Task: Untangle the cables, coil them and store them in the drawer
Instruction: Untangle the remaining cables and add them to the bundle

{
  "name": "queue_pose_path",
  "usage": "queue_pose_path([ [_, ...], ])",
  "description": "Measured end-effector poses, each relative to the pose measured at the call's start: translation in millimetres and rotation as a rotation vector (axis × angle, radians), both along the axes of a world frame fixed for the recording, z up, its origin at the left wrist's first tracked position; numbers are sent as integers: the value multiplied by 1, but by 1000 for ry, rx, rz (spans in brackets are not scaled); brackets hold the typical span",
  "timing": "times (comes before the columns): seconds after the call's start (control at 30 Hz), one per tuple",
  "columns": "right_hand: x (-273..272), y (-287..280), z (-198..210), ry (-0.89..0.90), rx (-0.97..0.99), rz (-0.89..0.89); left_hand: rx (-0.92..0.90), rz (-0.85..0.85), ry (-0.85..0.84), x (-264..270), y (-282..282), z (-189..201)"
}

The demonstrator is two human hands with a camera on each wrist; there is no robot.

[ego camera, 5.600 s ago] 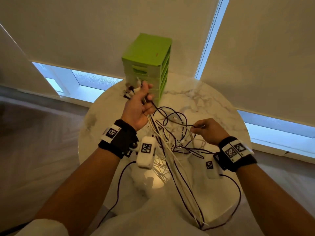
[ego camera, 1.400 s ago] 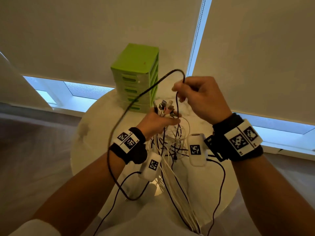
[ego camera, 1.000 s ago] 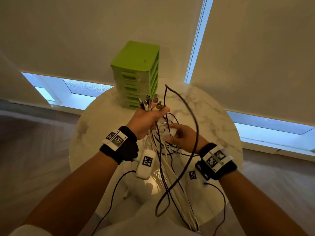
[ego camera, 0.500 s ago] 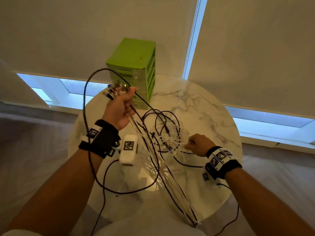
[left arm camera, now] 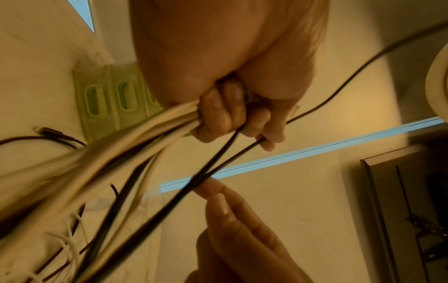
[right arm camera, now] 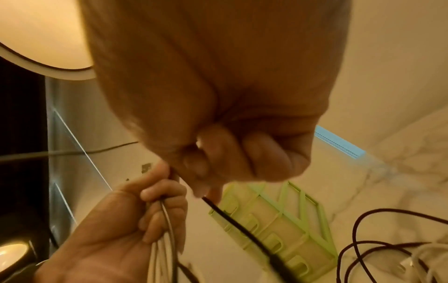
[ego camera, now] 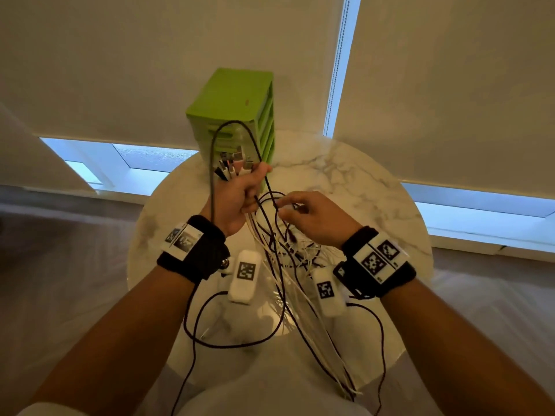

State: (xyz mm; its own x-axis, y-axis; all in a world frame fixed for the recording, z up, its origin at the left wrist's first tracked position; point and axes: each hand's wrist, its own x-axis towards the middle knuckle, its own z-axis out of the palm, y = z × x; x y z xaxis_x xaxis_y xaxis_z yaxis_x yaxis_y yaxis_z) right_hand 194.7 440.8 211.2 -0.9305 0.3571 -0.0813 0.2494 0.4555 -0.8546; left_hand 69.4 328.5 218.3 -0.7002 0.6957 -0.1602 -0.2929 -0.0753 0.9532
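While the round marble surface [ego camera: 360, 181] carries the green drawer unit [ego camera: 237, 103] at its far edge, cable bundle [ego camera: 300, 295] running near-to-far, plugs up in the left hand's [ego camera: 237, 199] fist, right hand [ego camera: 315, 217] pinching a black cable [right arm camera: 242, 227], pinch clear only from the right wrist.

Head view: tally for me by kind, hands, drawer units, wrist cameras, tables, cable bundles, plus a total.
Hands: 2, left hand gripping the cable bundle, right hand pinching one black cable of it
Green drawer unit: 1
Wrist cameras: 2
Marble table: 1
Cable bundle: 1, strands too tangled to count
Total: 7
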Motion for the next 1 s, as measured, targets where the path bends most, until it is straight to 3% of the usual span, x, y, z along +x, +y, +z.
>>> queue_pose_path([
  [0.07, 0, 5, 1, -23, -97, -53, -3, -32, 3, 6, -1, 2],
  [0.2, 9, 12, 9, -142, -469, 9, -7, -77, 5, 17, 3, 1],
  [0.27, 12, 15, 11, -155, -521, -11, -1, -108, 21, 24, 9, 0],
  [0.37, 13, 23, 13, -90, -537, -164, 6, -133, 52, 31, 14, 2],
  [0.5, 21, 46, 13, 169, -557, -351, -45, -73, 76, 31, 14, -1],
  [0.6, 28, 50, 12, 245, -561, -311, -24, 1, 12, 31, 12, -8],
  [0.83, 35, 3, -6, 177, -422, -115, 7, 21, -127, 46, 13, -31],
  [1.0, 41, -8, -26, 206, -248, -257, -49, 51, -245, 53, -1, -53],
])
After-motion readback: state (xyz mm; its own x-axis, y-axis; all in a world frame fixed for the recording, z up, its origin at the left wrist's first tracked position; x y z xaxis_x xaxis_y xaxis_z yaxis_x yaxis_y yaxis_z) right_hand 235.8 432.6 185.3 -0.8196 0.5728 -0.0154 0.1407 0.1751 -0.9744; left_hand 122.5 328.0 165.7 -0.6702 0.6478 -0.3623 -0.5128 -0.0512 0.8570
